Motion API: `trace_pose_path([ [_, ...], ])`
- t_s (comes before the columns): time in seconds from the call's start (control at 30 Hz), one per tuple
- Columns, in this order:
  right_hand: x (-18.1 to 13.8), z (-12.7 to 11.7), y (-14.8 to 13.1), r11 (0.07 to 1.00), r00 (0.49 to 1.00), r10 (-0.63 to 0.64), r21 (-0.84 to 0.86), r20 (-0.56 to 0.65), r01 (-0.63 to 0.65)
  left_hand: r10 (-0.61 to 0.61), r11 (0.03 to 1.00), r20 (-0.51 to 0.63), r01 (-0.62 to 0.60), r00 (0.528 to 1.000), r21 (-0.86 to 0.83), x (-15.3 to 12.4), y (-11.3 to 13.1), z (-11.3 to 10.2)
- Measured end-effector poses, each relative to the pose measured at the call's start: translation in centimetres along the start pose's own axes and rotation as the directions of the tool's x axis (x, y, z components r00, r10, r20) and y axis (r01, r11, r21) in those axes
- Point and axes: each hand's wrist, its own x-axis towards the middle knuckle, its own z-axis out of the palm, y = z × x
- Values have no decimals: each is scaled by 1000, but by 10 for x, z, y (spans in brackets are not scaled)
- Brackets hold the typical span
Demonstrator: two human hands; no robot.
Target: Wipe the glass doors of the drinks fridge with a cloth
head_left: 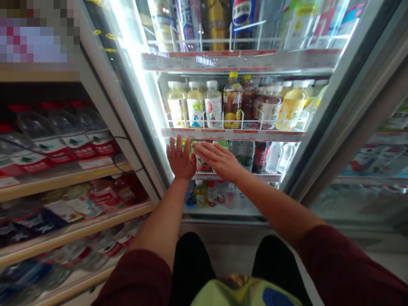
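My left hand point(181, 159) reaches up before the lit fridge shelves, fingers spread and palm turned away from me. Just right of it is my right hand point(221, 160), its fingers stretched out flat and pointing left, the tips close to my left thumb. Whether the hands touch each other or the bottles behind cannot be made out. Partly hidden behind them, a row of bottles stands on the third shelf, with a dark cola-like bottle point(260, 156) and clear bottles point(276, 155) to the right. Neither hand visibly holds anything.
White-capped drink bottles point(195, 105) and a yellow-capped tea bottle point(233, 102) stand above behind a wire rail. Small bottles point(212, 194) stand at the fridge bottom. The fridge frame point(127, 97) is on the left, beside a wooden shelf point(70, 176) of bottled water.
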Motion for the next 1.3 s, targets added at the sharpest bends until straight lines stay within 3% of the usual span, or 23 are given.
trace_pose_path([
  [0.1,0,-22,25,989,980,134,-42,-145,-141,6,1000,-15,-6,1000,8,0,0,1],
  [0.23,-13,-35,49,930,872,307,-76,-382,-360,48,997,-62,-44,997,64,0,2,1],
  [0.3,-36,-26,42,941,889,271,-94,-368,-326,54,996,-66,-50,996,69,1,3,0],
  [0.4,-71,-14,28,988,983,75,-121,-170,-96,48,997,-75,-43,996,63,1,4,0],
  [0.47,-84,-19,31,992,997,40,-115,-72,-48,53,997,-87,-48,995,61,1,3,0],
  [0.53,-87,-33,46,978,979,157,-116,-132,-173,58,997,-95,-53,994,56,1,3,1],
  [0.6,-88,-45,62,935,913,296,-107,-281,-337,48,998,-87,-45,995,38,1,2,2],
  [0.67,-98,-46,69,899,843,354,-103,-406,-427,34,999,-77,-32,996,25,1,2,2],
  [0.7,-106,-43,68,896,831,346,-109,-435,-430,31,999,-74,-29,997,23,1,2,2],
  [0.77,-130,-30,56,923,869,284,-129,-406,-362,29,999,-67,-28,997,18,1,1,1],
  [0.83,-152,-21,44,964,948,191,-131,-254,-230,27,1000,-58,-27,998,10,1,0,1],
  [0.9,-164,-23,44,977,979,151,-127,-135,-168,31,999,-56,-31,998,9,1,-1,2],
  [0.97,-161,-39,58,959,958,204,-157,-203,-237,39,999,-78,-37,996,22,1,-1,3],
  [1.07,-147,-66,89,890,836,261,-215,-482,-402,44,999,-106,-40,993,36,1,-2,4],
  [1.13,-149,-71,97,856,781,254,-242,-570,-456,48,998,-111,-44,993,38,2,-1,4],
  [1.2,-165,-61,87,844,776,256,-258,-576,-470,59,998,-112,-54,992,44,2,0,4],
  [1.3,-204,-38,61,846,822,296,-265,-486,-462,79,995,-118,-71,990,72,2,0,3],
])
